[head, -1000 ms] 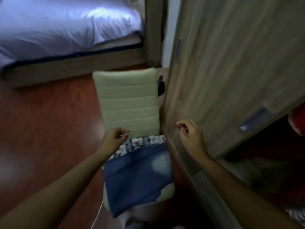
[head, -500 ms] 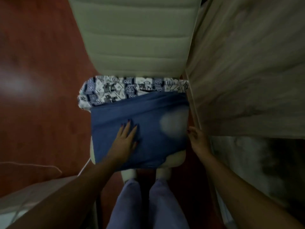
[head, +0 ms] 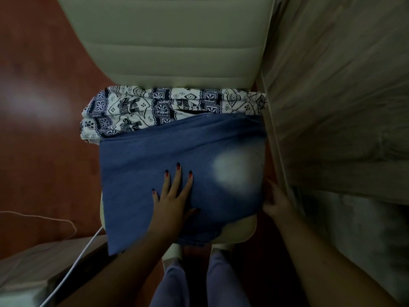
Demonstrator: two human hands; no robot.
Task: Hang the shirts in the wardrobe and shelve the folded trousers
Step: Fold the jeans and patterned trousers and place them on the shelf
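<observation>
Left hand presses folded jeans; right hand alongside

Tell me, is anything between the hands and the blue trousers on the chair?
Nothing visible. The left hand lies flat on the folded blue trousers, and the right hand is at their right edge, beside the wardrobe door.

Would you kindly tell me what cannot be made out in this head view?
All in the head view:
Right hand: fingertips hidden behind the edge of the jeans, so its grip is unclear.
Patterned trousers: near part covered by the jeans.
Wardrobe: inside dark and blurred, lower right.
Cable: lower end cut off by the bottom edge.
</observation>
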